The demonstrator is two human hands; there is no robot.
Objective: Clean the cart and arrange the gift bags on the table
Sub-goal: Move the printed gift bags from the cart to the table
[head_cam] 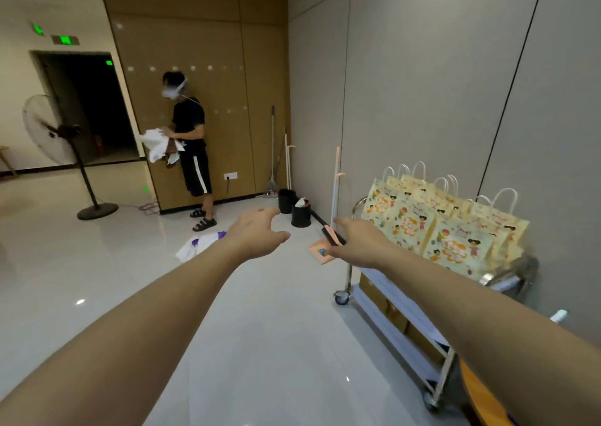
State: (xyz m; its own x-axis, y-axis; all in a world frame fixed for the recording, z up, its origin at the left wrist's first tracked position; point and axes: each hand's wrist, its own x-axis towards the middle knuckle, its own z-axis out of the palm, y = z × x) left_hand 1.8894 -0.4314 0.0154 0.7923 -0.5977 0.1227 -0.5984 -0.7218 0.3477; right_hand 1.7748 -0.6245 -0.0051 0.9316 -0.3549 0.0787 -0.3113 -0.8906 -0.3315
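Left hand (257, 230): stretched forward over the floor (260, 328), fingers spread and relaxed, holding nothing. Right hand (356, 242): stretched forward, fingers extended toward the black end of a dustpan (322, 251) handle; whether it touches or grips cannot be told. Cart (439, 360): steel, on castors, parked along the grey wall at right, just beside the right arm. Gift bags (445, 227): patterned paper, white handles, standing upright in rows on the cart's top shelf. Two black bins (294, 209): on the floor by the wall. Second person (192, 152): standing near the wooden panel, holding white cloth. Fan (58, 152): on a stand, far left.
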